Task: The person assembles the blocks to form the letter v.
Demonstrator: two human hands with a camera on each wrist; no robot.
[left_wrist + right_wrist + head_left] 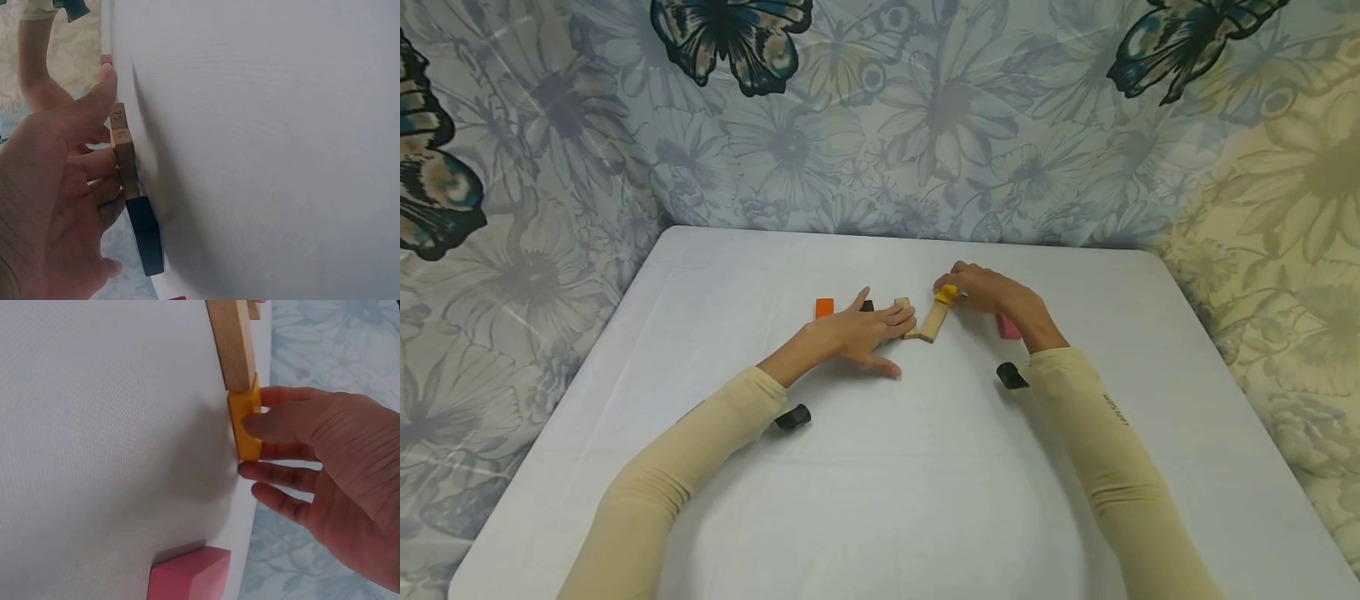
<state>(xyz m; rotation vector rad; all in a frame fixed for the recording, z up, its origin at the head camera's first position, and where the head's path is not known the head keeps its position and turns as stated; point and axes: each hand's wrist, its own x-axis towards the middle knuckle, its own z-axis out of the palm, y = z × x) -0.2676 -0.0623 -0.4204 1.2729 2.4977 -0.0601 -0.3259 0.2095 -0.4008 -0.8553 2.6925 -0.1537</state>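
My right hand [985,289] pinches a yellow block [242,419] between thumb and fingers at the far part of the table. The yellow block's end meets the end of a plain wooden block [935,323], which lies slantwise. My left hand [865,332] is spread with fairly straight fingers, its fingertips at a second wooden block [902,302]. In the left wrist view, wooden block ends [122,139] carry printed numbers. A black block [145,237] adjoins the wooden ones, partly hidden behind the left hand in the head view.
An orange block [824,308] lies left of the left hand. A pink block [190,575] sits near the right wrist. Dark devices [1012,376] are worn at both wrists. The white table [895,500] meets butterfly-patterned cloth [865,167] at its back edge.
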